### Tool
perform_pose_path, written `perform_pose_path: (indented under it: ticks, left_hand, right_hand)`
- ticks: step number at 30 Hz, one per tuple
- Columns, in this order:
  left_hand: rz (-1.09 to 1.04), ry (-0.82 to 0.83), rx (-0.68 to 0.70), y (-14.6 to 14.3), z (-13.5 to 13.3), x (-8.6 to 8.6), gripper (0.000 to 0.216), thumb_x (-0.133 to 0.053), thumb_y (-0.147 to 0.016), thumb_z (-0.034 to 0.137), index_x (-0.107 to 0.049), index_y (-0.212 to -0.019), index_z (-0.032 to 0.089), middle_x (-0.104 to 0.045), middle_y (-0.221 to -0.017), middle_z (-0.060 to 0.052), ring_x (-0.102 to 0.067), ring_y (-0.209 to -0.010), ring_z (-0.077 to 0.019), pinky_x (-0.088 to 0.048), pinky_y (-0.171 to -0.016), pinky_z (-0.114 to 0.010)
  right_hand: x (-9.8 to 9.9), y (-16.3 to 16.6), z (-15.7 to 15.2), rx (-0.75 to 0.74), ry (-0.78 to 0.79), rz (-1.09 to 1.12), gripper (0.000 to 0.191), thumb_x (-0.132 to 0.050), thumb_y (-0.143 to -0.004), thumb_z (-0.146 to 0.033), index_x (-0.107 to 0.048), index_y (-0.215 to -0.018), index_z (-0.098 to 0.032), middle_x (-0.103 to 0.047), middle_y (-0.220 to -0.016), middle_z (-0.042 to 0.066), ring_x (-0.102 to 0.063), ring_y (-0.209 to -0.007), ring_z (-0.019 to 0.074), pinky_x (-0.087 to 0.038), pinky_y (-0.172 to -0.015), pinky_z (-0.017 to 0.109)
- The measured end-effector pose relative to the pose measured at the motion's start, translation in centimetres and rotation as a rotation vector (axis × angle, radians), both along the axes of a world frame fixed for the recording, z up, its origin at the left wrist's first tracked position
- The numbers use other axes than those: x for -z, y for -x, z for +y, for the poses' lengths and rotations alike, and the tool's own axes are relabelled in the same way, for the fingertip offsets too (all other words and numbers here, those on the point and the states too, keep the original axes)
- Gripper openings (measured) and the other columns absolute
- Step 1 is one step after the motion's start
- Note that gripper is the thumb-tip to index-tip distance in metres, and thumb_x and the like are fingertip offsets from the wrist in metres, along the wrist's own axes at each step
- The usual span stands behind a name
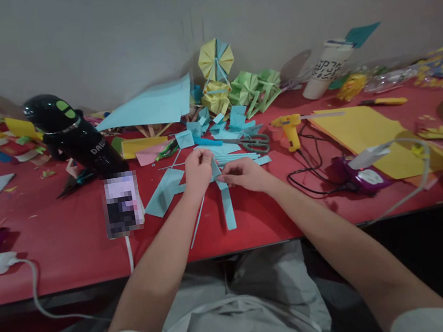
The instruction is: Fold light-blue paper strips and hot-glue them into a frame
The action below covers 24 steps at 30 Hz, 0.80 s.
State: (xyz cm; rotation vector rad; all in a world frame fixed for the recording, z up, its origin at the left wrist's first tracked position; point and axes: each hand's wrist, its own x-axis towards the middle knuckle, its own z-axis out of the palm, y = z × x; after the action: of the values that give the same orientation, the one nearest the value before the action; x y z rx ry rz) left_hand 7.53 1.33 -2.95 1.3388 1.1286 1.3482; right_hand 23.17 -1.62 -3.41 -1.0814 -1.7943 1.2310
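My left hand (197,170) and my right hand (244,175) meet over the red table (70,244), both pinching a folded light-blue paper strip (226,201) that hangs down toward me. A thin blue strip (197,224) slants beneath my left wrist. A flat blue paper piece (164,193) lies just left of my left hand. More blue strips and folded squares (228,154) are piled behind my hands.
Grey scissors (255,143), a yellow glue gun (289,128) with a black cord, yellow paper sheets (362,131) and a purple device (358,177) lie to the right. A black gadget (71,136) and a phone (122,203) sit left. Folded paper fans (234,83) line the wall.
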Motion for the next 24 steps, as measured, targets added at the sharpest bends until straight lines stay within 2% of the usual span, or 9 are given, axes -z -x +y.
perform_pose_path:
  ticks: [4, 7, 9, 11, 14, 19, 24]
  left_hand:
    - [-0.065, 0.027, -0.06, 0.4, 0.4, 0.5, 0.023, -0.06, -0.085, 0.028, -0.058, -0.065, 0.017, -0.057, -0.058, 0.002, -0.051, -0.054, -0.0103, -0.04, -0.056, -0.023]
    - [-0.115, 0.095, -0.11, 0.8, 0.7, 0.6, 0.029, -0.064, -0.085, 0.037, -0.056, -0.063, 0.018, -0.045, -0.051, 0.005, -0.04, -0.046, -0.0084, -0.032, -0.047, -0.023]
    - [-0.169, 0.131, -0.118, 1.0, 0.8, 0.6, 0.031, -0.066, -0.084, 0.042, -0.056, -0.066, 0.019, -0.042, -0.051, 0.005, -0.037, -0.044, -0.0081, -0.03, -0.044, -0.023]
    - [-0.221, 0.162, -0.126, 1.1, 1.0, 0.7, 0.031, -0.068, -0.082, 0.044, -0.056, -0.067, 0.019, -0.044, -0.053, 0.005, -0.04, -0.044, -0.0084, -0.032, -0.044, -0.023]
    - [-0.282, 0.237, -0.136, 1.2, 1.1, 0.6, 0.028, -0.065, -0.085, 0.041, -0.054, -0.068, 0.02, -0.05, -0.058, 0.003, -0.049, -0.049, -0.0096, -0.039, -0.048, -0.023]
    - [-0.328, 0.289, -0.045, 1.3, 0.8, 0.1, 0.016, -0.057, -0.088, 0.026, -0.057, -0.073, 0.019, -0.057, -0.063, 0.001, -0.058, -0.059, -0.0121, -0.051, -0.067, -0.029]
    - [-0.382, 0.345, -0.02, 1.2, 0.5, -0.2, 0.009, -0.056, -0.084, 0.019, -0.058, -0.074, 0.018, -0.059, -0.063, 0.0, -0.065, -0.066, -0.0145, -0.056, -0.074, -0.032]
  right_hand:
    - [-0.1, -0.4, 0.0, 0.036, 0.01, 0.066, 0.04, -0.065, -0.082, -0.057, -0.064, -0.073, -0.017, -0.059, -0.061, -0.001, -0.052, -0.056, 0.0118, -0.044, -0.055, 0.026]
    - [0.0, -0.9, 0.0, -0.015, 0.096, 0.19, 0.036, -0.062, -0.087, -0.048, -0.065, -0.108, -0.019, -0.068, -0.08, 0.002, -0.062, -0.064, 0.0138, -0.052, -0.06, 0.029]
    - [0.1, -1.1, 0.0, -0.095, 0.132, 0.235, 0.053, -0.064, -0.087, -0.037, -0.05, -0.137, -0.023, -0.07, -0.09, 0.003, -0.065, -0.068, 0.0136, -0.055, -0.063, 0.029]
    - [0.1, -1.3, 0.0, -0.178, 0.132, 0.239, 0.069, -0.065, -0.086, -0.028, -0.035, -0.149, -0.025, -0.07, -0.094, 0.002, -0.066, -0.071, 0.0134, -0.058, -0.067, 0.029]
    - [-0.1, -1.5, -0.2, -0.204, 0.124, 0.246, 0.07, -0.067, -0.085, -0.029, -0.038, -0.148, -0.026, -0.07, -0.095, 0.003, -0.069, -0.077, 0.0161, -0.059, -0.071, 0.032]
    - [-0.9, -1.7, -0.8, -0.082, 0.158, 0.347, 0.055, -0.073, -0.081, -0.036, -0.058, -0.133, -0.024, -0.068, -0.081, 0.001, -0.07, -0.08, 0.0187, -0.058, -0.076, 0.034]
    - [-1.4, -1.8, -1.0, -0.038, 0.235, 0.473, 0.046, -0.071, -0.081, -0.036, -0.064, -0.125, -0.024, -0.068, -0.082, 0.001, -0.07, -0.079, 0.0178, -0.057, -0.072, 0.032]
